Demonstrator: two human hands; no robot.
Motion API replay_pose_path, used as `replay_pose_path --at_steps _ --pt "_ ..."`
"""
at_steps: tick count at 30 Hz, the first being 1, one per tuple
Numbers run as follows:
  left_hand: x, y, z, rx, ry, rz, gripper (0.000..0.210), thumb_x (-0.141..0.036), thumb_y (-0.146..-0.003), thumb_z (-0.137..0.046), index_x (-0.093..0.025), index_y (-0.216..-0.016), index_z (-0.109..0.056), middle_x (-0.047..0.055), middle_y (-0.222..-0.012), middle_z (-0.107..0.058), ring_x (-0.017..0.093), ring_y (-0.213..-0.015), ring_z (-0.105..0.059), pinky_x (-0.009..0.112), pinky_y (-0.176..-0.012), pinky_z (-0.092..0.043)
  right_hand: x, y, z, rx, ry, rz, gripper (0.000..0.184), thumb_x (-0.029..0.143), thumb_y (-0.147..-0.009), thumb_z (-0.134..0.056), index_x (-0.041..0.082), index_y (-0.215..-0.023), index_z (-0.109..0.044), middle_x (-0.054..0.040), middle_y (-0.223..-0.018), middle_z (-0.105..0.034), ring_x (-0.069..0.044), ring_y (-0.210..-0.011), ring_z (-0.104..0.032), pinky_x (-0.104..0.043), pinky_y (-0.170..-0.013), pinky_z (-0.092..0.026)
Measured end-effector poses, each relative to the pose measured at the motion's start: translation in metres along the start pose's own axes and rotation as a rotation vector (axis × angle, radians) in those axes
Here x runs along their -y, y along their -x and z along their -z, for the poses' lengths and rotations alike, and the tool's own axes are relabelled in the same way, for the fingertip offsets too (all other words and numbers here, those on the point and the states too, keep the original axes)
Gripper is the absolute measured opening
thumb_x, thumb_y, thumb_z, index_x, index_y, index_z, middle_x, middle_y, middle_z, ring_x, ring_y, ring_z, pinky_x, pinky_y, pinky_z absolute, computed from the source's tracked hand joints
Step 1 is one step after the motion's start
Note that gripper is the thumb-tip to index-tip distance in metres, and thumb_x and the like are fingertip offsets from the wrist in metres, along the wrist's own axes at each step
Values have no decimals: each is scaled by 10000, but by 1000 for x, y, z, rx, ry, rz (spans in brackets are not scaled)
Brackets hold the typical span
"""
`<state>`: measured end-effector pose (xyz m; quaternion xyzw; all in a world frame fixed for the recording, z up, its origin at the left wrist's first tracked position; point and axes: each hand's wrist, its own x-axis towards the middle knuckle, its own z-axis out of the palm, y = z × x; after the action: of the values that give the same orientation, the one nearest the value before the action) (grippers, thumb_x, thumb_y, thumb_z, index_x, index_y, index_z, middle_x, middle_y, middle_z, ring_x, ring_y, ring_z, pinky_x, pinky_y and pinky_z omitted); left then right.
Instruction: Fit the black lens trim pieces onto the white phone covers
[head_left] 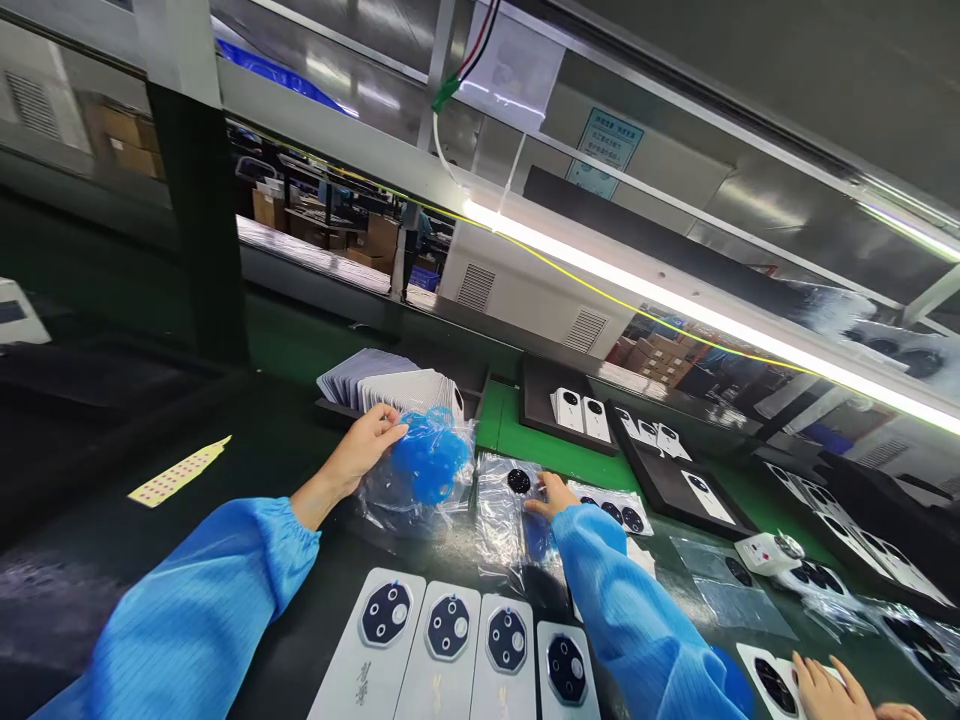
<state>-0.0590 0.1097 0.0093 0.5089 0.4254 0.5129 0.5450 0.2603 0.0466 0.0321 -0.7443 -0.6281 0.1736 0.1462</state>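
Observation:
My left hand (367,448) is closed, thumb and fingers pinching the edge of a clear plastic bag (382,505) with blue film pieces (429,455) bunched in it. My right hand (552,496) rests at the right edge of another clear plastic bag (495,505), thumb and index finger apart. A black round lens cover (518,481) lies on that bag, just left of my right fingertips. Nearest me is a row of several white phone-shaped panels (448,640) with dark camera plates. Behind my left hand, a fanned stack of white panels (409,385) stands in a black tray.
A sheet with black round covers (611,510) lies right of my right hand. Black trays (570,430) with white panels line the back. A co-worker's hand (829,690) touches a panel at bottom right. A yellow sticker strip (180,472) lies left; a light bar (637,290) hangs above.

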Motion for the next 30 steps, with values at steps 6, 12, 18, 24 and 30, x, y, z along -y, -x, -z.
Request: replay_pose_path --at_steps 6,12,18,24,30 --pt "8 3 -10 -39 70 125 207 -316 -938 -578 -135 -1036 -597 22 -912 -634 119 -692 -615 264 -604 -538 36 22 -37 36 -354 113 309 350 -931 -576 163 -1178 -574 -66 -1128 -628 -187 -945 -641 -387 -801 -553" --pt "4 21 -32 10 220 228 264 -303 -919 -602 -148 -1131 -568 49 -1000 -644 152 -774 -646 304 -665 -558 64 39 -79 -2 -508 113 287 361 -944 -556 150 -1138 -577 -34 -970 -647 -123 -736 -642 -274 -617 -558" --pt "-13 53 -55 183 431 279 444 -290 -828 -664 -212 -1234 -501 103 -1068 -679 234 -901 -691 346 -716 -569 65 40 -57 -201 -323 132 261 332 -925 -579 153 -1116 -581 -26 -958 -639 -146 -786 -630 -333 -715 -539" --pt "-12 77 -92 172 513 213 762 -336 -765 -753 -350 -1380 -304 75 -1296 -596 221 -1111 -626 271 -729 -539 98 60 -61 -272 -44 254 284 91 -873 -468 203 -1083 -624 -97 -1028 -655 -232 -904 -627 -334 -740 -479" --pt "-4 71 -93 13 515 231 525 -246 -759 -715 -219 -1229 -483 78 -1084 -690 212 -971 -671 221 -655 -509 120 81 -65 -191 -30 423 340 111 -820 -570 178 -1151 -612 -128 -1038 -630 -280 -968 -596 -402 -784 -510"
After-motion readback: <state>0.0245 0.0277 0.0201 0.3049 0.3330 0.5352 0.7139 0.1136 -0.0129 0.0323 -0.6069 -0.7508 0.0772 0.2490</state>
